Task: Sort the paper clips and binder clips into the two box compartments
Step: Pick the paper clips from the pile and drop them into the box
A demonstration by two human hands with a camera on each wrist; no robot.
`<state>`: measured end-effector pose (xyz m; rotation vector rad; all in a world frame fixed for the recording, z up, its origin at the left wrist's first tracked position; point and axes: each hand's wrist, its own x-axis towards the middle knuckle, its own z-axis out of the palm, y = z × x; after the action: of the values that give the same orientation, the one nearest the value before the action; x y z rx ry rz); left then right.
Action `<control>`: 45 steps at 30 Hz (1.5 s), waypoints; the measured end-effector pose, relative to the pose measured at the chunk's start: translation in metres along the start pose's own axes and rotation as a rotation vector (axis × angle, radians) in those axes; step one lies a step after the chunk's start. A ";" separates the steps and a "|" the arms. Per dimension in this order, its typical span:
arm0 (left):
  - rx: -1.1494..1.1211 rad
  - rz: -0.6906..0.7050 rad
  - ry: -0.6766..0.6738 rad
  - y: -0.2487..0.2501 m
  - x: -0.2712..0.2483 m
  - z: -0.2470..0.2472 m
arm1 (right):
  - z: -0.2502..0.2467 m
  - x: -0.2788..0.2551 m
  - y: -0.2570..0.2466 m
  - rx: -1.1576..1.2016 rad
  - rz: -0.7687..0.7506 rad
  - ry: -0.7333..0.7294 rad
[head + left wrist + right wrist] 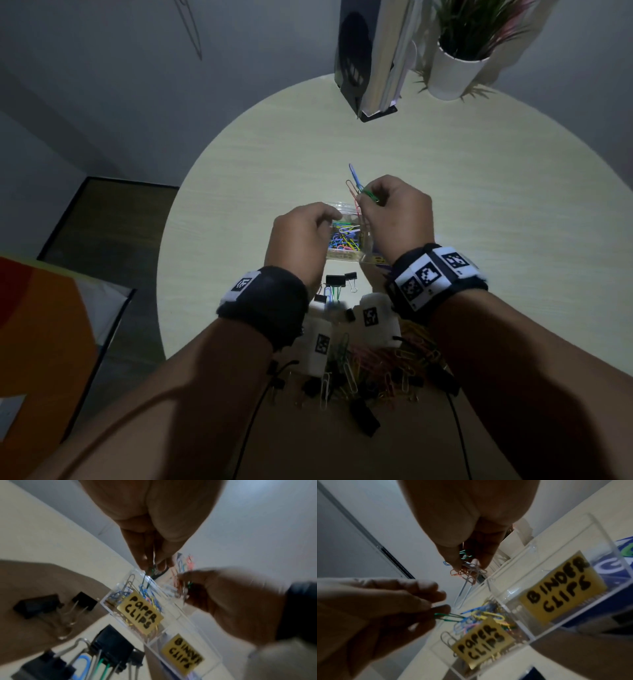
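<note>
Paper clips [356, 186] bunched in right hand [397, 212], wrist views reveal compartment labels [483, 642]

Head view looks down from above; both wrist views sit close, sharing the clear box [155, 616].

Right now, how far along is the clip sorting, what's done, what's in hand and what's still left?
Partly done. The compartment labelled PAPER CLIPS already holds many coloured clips. The BINDER CLIPS compartment looks empty. In hand: the left hand pinches a green paper clip over the box, and the right hand grips a bunch of paper clips. Left: black binder clips and a mixed pile nearer the person.
</note>
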<state>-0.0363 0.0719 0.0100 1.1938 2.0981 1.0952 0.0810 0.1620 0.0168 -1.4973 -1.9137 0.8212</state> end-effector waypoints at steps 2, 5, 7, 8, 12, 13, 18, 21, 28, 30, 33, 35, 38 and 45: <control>-0.120 -0.088 0.067 -0.001 -0.003 -0.003 | 0.008 -0.003 0.002 -0.087 -0.049 -0.042; -0.257 -0.172 0.144 -0.005 -0.004 -0.009 | 0.012 -0.008 0.002 -0.269 -0.174 -0.140; -0.343 -0.219 0.187 -0.010 -0.006 -0.013 | 0.012 -0.008 0.001 -0.391 -0.280 -0.220; -0.365 -0.227 0.201 -0.012 -0.007 -0.017 | 0.012 -0.007 0.001 -0.438 -0.325 -0.262; -0.356 -0.236 0.210 -0.016 -0.016 -0.028 | 0.014 -0.004 0.000 -0.601 -0.350 -0.402; -0.346 -0.234 0.209 -0.017 -0.018 -0.031 | 0.013 -0.004 -0.001 -0.607 -0.328 -0.421; -0.281 -0.210 0.214 -0.014 -0.026 -0.042 | -0.003 -0.003 -0.014 -0.413 -0.202 -0.380; -0.137 -0.172 0.113 -0.023 -0.035 -0.050 | -0.032 -0.016 -0.013 -0.114 -0.125 -0.220; 0.593 0.322 -0.489 -0.058 -0.081 -0.034 | -0.051 -0.119 0.052 -0.277 -0.145 -0.487; 0.693 0.303 -0.517 -0.064 -0.090 -0.028 | -0.034 -0.138 0.063 -0.375 -0.230 -0.537; 0.698 0.289 -0.515 -0.072 -0.096 -0.024 | -0.011 -0.149 0.068 -0.565 -0.279 -0.511; 0.653 0.227 -0.513 -0.072 -0.097 -0.022 | -0.004 -0.155 0.067 -0.671 -0.339 -0.506; 0.553 0.060 -0.529 -0.058 -0.096 -0.024 | -0.003 -0.158 0.068 -0.712 -0.373 -0.504; 0.541 0.122 -0.533 -0.059 -0.126 -0.024 | -0.010 -0.156 0.071 -0.553 -0.321 -0.533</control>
<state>-0.0186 -0.0640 -0.0227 1.6552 1.9468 0.1867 0.1661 0.0238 -0.0401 -1.2700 -2.8703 0.6043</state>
